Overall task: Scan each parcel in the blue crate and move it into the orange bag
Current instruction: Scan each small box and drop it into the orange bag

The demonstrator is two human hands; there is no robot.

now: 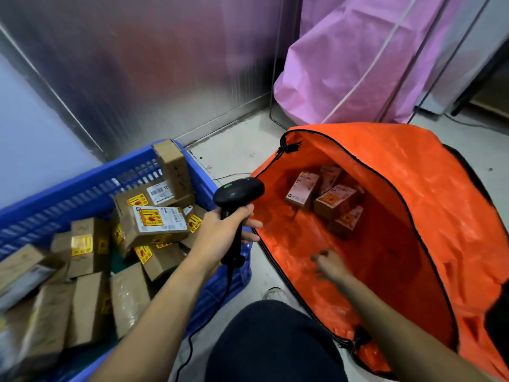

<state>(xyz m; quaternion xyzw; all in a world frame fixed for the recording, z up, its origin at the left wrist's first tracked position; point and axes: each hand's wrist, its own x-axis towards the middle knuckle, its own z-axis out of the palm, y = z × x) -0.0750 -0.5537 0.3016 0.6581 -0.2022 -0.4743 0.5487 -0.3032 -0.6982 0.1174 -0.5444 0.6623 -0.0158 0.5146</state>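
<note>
Head view: left grip is clutching a black scanner by brown cardboard parcels in the blue plastic crate; right grip, empty, is hovering inside the orange fabric bag, another pickup seemingly due

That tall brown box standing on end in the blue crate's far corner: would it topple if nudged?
Probably: the tall box stands on its narrow end against the blue crate wall, so a nudge could tip it onto the parcels below. It looks like stiff cardboard, so it should keep its shape when gripped.
</note>
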